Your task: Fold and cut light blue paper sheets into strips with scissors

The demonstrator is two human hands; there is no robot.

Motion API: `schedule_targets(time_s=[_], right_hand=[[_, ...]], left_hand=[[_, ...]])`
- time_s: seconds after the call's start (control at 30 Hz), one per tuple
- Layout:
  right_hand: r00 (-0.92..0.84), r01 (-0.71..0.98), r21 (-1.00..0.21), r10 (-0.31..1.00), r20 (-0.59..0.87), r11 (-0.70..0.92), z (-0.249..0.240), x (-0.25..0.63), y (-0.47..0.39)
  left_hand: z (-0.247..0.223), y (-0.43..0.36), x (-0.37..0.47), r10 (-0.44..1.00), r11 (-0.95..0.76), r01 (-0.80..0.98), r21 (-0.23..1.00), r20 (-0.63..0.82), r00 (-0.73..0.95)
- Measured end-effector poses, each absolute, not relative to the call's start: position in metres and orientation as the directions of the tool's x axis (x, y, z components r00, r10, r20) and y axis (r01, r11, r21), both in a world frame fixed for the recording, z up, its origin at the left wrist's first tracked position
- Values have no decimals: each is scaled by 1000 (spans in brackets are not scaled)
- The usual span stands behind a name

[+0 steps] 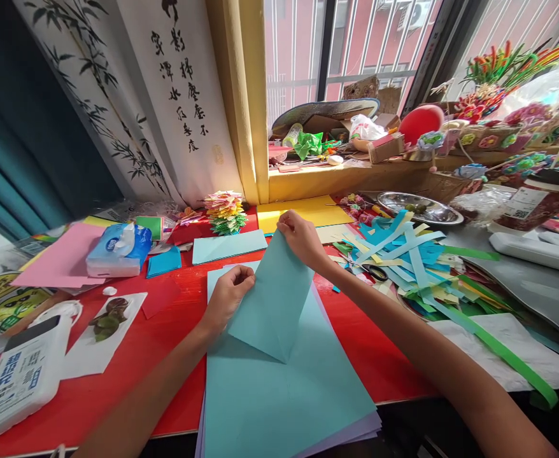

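A folded sheet of light blue paper (274,299) is held up at a tilt between my two hands. My left hand (226,296) pinches its left edge, thumb and fingers closed together. At the top corner, my right hand (301,235) grips the same sheet with bent fingers. Below it lies a stack of paper (284,407), light blue on top with lilac sheets showing underneath. Farther back rests a flat folded blue strip of paper (229,247).
Scissors (372,272) lie beside a heap of cut paper strips (408,248) on the right. A tissue pack (120,249), pink paper (62,254) and a white box (24,378) sit on the left. A lidded cup (532,200) and metal dish (420,207) stand back right on the red table (165,407).
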State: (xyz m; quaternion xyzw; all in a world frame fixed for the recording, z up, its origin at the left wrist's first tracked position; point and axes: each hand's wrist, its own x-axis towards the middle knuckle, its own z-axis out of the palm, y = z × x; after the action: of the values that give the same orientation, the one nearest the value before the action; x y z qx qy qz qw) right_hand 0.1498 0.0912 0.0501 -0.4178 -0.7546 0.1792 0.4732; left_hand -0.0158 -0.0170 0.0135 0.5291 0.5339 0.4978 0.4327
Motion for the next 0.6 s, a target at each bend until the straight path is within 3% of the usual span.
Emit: schedule_targets(time_s=[0.23, 0.6], right_hand=[[-107, 511, -670, 813, 572, 539, 60, 165, 104], [48, 544, -632, 731, 680, 552, 75, 192, 120]], left_hand=[[14, -16, -14, 995, -78, 224, 972, 91, -51], [21, -20, -12, 996, -86, 239, 967, 90, -9]])
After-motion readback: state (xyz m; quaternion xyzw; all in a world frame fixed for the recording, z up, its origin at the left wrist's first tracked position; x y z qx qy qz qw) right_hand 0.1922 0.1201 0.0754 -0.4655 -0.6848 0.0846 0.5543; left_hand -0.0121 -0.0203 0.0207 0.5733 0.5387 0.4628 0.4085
